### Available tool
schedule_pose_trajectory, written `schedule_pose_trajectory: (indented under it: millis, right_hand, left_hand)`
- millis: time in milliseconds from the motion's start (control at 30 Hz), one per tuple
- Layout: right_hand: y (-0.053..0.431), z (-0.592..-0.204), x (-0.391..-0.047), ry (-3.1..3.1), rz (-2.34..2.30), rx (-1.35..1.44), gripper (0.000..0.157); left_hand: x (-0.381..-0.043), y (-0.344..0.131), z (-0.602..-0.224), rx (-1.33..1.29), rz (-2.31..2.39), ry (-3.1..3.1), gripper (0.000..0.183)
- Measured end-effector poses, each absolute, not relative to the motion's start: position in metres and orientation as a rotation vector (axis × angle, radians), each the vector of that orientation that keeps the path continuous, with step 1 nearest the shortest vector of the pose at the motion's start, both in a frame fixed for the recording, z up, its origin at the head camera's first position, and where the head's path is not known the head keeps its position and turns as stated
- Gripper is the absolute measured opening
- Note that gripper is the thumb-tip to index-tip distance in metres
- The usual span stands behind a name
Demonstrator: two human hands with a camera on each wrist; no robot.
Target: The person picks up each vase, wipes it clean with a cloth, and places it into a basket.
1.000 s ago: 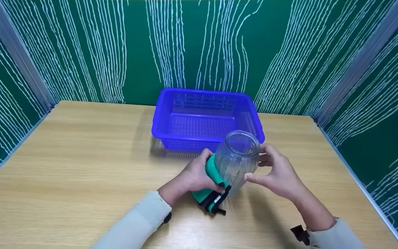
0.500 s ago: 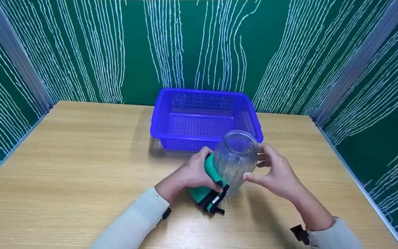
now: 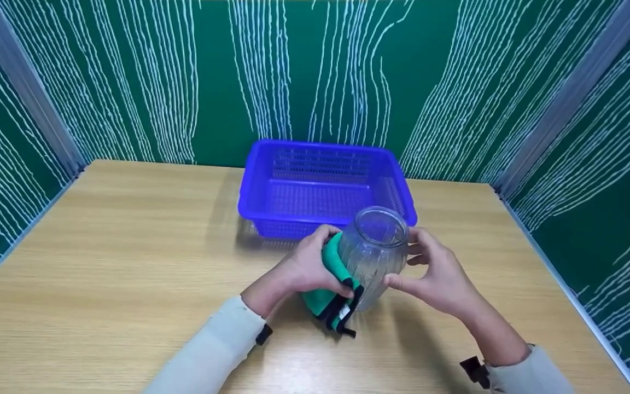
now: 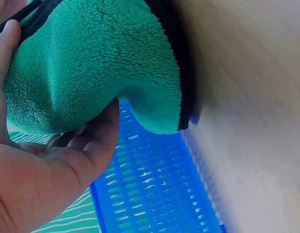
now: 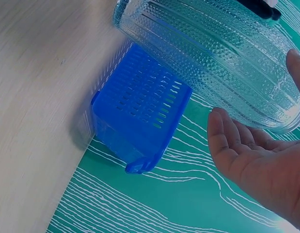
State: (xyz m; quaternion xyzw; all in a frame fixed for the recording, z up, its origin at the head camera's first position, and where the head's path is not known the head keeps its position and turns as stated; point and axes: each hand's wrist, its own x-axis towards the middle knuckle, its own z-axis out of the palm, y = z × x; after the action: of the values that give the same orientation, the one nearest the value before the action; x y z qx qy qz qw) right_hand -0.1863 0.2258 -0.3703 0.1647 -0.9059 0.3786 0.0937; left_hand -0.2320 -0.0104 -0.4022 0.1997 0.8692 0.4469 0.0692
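A clear ribbed glass jar (image 3: 375, 257) is tilted above the table in the head view, its round mouth facing up. My left hand (image 3: 309, 265) grips a green fleecy cloth (image 3: 337, 262) with black edging and presses it to the jar's left side. In the left wrist view the cloth (image 4: 91, 63) bulges between the thumb and the fingers, covering the jar. On the other side, my right hand (image 3: 438, 273) holds the jar between its thumb and curved fingers. Dimpled glass of the jar (image 5: 213, 58) fills the top of the right wrist view.
Just behind the jar stands a blue plastic basket (image 3: 320, 220) with slotted walls, on a light wooden table (image 3: 129, 262). Green panels (image 3: 315, 71) with white wavy lines enclose the back and sides.
My left hand and the cloth have shifted slightly upward along the jar's side in the last half second. The jar and my right hand have barely moved.
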Motion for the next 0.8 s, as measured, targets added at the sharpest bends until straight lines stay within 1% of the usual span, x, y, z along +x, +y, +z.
schedule_pose_trajectory:
  millis: [267, 533, 800]
  right_hand:
    - [0.209, -0.344, -0.170, -2.702, 1.158, 0.473, 0.070]
    - [0.221, -0.366, -0.184, -2.695, 1.142, 0.500, 0.074]
    - [0.222, -0.369, -0.186, -2.687, 1.141, 0.520, 0.077]
  left_hand:
    - [-0.233, -0.016, -0.386, 0.657, 1.506, 2.555, 0.093]
    - [-0.231, -0.020, -0.362, 0.615, 1.759, 2.354, 0.078]
    - [-0.229, -0.019, -0.357, 0.649, 1.784, 2.340, 0.080]
